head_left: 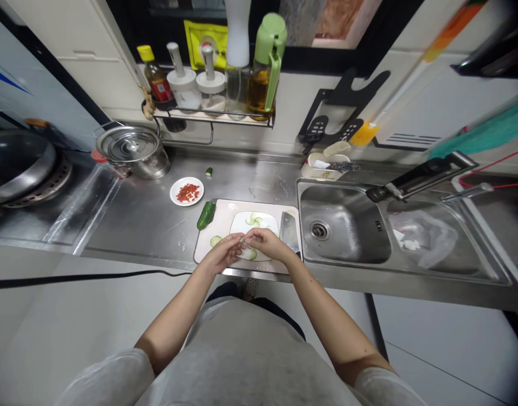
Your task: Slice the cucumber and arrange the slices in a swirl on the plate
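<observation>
Over the near part of a white plate (265, 220), my left hand (224, 251) and my right hand (265, 243) meet with their fingertips almost touching. Both have fingers closed in a pinch; whatever lies between them is too small or hidden to name. On the plate, thin cucumber slices (255, 219) form a pinwheel, and more slices (249, 254) show just beneath my hands. The plate rests on a pale cutting board (225, 211). A cucumber slice (215, 241) lies left of my left hand. A cleaver (289, 232) lies flat at the board's right end.
A cut cucumber (206, 215) touches the board's left edge; its small end piece (208, 172) lies farther back. A small plate (175, 192) holds red bits. Right of the board is a sink (347, 225). A steel pot (151, 163) and a wok (17, 169) stand left.
</observation>
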`<state>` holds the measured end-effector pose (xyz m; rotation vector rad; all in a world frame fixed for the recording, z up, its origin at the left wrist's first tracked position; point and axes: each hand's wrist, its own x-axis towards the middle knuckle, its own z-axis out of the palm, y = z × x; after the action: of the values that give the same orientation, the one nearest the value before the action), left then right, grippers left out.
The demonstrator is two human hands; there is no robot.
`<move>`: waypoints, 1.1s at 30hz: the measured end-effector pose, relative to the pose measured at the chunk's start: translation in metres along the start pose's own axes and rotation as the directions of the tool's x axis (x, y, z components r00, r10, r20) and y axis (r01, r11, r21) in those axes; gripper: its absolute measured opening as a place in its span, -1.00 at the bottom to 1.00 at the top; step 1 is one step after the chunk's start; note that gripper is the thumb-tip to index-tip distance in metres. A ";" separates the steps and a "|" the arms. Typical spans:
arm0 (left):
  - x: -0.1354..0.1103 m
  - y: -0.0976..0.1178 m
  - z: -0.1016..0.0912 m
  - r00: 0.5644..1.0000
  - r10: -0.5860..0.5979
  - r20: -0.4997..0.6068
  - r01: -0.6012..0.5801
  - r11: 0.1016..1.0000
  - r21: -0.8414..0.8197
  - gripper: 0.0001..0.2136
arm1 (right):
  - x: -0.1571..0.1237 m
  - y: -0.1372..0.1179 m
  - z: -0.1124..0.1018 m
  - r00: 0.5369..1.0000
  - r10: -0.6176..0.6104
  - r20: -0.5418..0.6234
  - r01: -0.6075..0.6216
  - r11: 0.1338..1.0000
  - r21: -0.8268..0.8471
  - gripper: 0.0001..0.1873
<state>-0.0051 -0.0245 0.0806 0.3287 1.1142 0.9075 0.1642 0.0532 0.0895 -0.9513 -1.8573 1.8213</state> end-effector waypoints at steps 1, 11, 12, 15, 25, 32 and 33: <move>0.000 0.001 0.001 1.000 0.023 -0.008 -0.023 1.000 -0.005 -0.51 | -0.001 0.001 -0.001 1.000 0.002 -0.001 -0.002 1.000 -0.005 -0.77; 0.016 -0.013 0.000 0.940 0.336 -0.064 -0.294 0.888 0.353 -0.66 | -0.003 0.027 -0.015 0.993 0.118 0.006 -0.116 0.980 -0.160 -0.75; 0.017 -0.016 0.000 0.931 0.358 -0.074 -0.294 0.853 0.432 -0.71 | -0.003 0.029 -0.017 0.990 0.141 0.003 -0.138 0.969 -0.206 -0.78; 0.020 -0.021 0.004 0.915 0.388 -0.112 -0.206 0.686 0.698 -0.82 | -0.001 0.032 -0.018 0.973 0.230 -0.003 -0.213 0.896 -0.390 -0.87; 0.026 -0.018 0.018 0.920 0.362 -0.151 0.066 0.237 0.969 -0.88 | 0.008 0.022 -0.009 0.938 0.346 0.007 -0.202 0.563 -0.801 -0.90; 0.029 -0.014 0.021 0.926 0.345 -0.152 0.099 0.168 0.981 -0.86 | 0.015 0.022 -0.012 0.931 0.364 0.005 -0.188 0.493 -0.850 -0.88; 0.030 -0.014 0.021 0.928 0.341 -0.147 0.099 0.155 0.983 -0.86 | 0.016 0.022 -0.011 0.930 0.367 0.005 -0.186 0.483 -0.856 -0.88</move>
<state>0.0237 -0.0059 0.0621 1.4622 1.9794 0.1697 0.1652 0.0710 0.0661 -1.4991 -2.9654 1.0490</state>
